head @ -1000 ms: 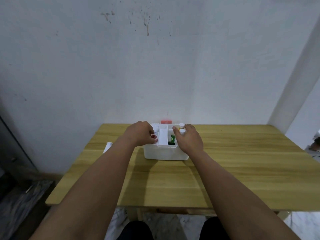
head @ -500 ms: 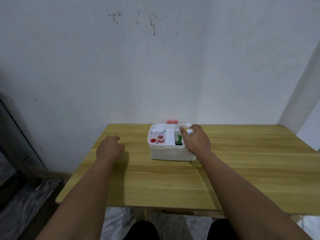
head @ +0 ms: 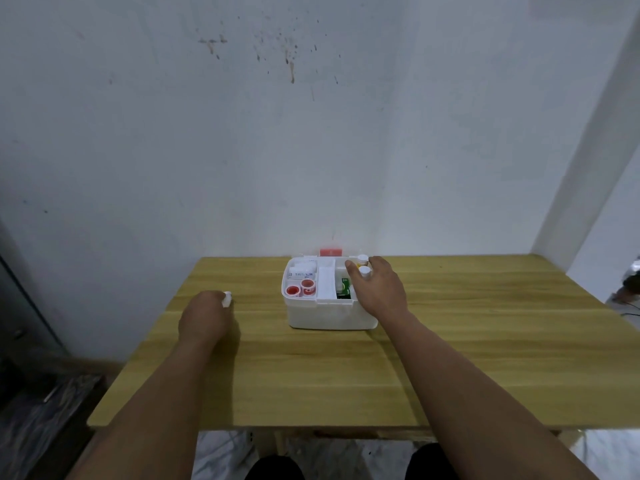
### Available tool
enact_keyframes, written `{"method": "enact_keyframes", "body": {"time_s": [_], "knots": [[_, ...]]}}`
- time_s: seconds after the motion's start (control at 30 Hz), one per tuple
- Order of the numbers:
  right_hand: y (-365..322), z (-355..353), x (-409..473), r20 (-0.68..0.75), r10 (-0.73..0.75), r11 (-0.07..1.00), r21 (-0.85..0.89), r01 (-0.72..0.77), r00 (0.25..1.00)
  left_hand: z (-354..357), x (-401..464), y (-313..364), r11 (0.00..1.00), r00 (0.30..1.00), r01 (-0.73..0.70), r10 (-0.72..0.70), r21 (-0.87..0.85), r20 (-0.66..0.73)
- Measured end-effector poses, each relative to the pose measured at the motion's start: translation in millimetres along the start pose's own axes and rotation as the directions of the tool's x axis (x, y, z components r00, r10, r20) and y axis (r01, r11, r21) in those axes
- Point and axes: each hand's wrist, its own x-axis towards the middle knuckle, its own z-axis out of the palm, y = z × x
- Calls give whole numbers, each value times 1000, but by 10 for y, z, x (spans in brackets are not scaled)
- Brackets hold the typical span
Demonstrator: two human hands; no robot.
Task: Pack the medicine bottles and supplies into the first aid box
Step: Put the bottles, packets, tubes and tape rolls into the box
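A white first aid box (head: 330, 317) stands open near the table's far edge. Its left compartment holds red-capped bottles (head: 300, 288) and small white packs (head: 302, 273); a green box (head: 344, 288) sits right of the centre divider. My right hand (head: 379, 287) rests on the box's right side, fingers spread around two white-capped bottles (head: 363, 266). My left hand (head: 205, 318) lies on the table left of the box, closed around a small white item (head: 227, 298) that pokes out past the fingers.
The wooden table (head: 450, 358) stands against a white wall. A red latch (head: 330, 251) shows behind the box. To the left, a dark floor area lies beyond the table's left edge.
My left hand left the box, moved to the left side of the table and closed on the small white item. My right hand stayed on the box.
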Motion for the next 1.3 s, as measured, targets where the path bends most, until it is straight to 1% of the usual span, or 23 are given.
{"method": "enact_keyframes", "body": {"time_s": [0.1, 0.17, 0.23, 0.3, 0.47, 0.57, 0.63, 0.7, 0.8, 0.9, 0.97, 1.03, 1.13, 1.2, 1.3], "knots": [[-8, -6, -1, 9, 8, 1000, 1, -8, 1000, -108, -14, 334, 983, 991, -75, 54, -170, -124], [-20, -8, -2, 12, 14, 1000, 1, -14, 1000, -209, -11, 665, 961, 982, -111, 67, -255, -176], [-24, -10, -6, 13, 19, 1000, -2, -19, 1000, -287, -6, 1004, 946, 977, -155, 105, -283, -184], [-31, -15, -18, 11, 13, 1000, -1, -13, 1000, -308, -26, 1308, 945, 978, -179, 141, -273, -153], [-53, -35, -38, 15, 19, 1000, 5, -19, 1000, -146, -187, 1840, 943, 959, -280, 268, -179, -90], [-74, -61, -54, 24, 34, 999, 27, -35, 999, 23, -238, 1956, 943, 943, -332, 332, -21, -13], [-79, -72, -61, 29, 37, 998, 42, -39, 999, 110, -252, 1984, 942, 943, -330, 326, 65, 64], [-95, -91, -74, 32, 44, 998, 50, -46, 999, 173, -256, 1986, 941, 947, -312, 299, 132, 114], [-104, -107, -84, 50, 45, 997, 66, -48, 998, 217, -243, 1980, 918, 943, -330, 307, 220, 131], [-132, -152, -89, 80, 43, 994, 100, -51, 996, 180, -195, 1965, 904, 932, -360, 337, 231, 133], [-117, -194, -52, 98, 38, 987, 152, -53, 995, 126, -127, 1917, 920, 936, -349, 337, 178, 98], [-113, -260, -1, 115, 65, 976, 201, -88, 991, 93, -30, 1839, 942, 947, -322, 318, 94, 50], [-68, -290, 142, 122, 122, 952, 265, -150, 985, 81, 106, 1733, 967, 967, -253, 253, 11, 19], [-44, -278, 262, 142, 185, 937, 274, -219, 972, 140, 226, 1642, 982, 980, -189, 190, -17, 64], [29, -234, 457, 196, 281, 884, 328, -333, 939, 265, 419, 1502, 995, 974, -89, 98, -50, 205]]}}
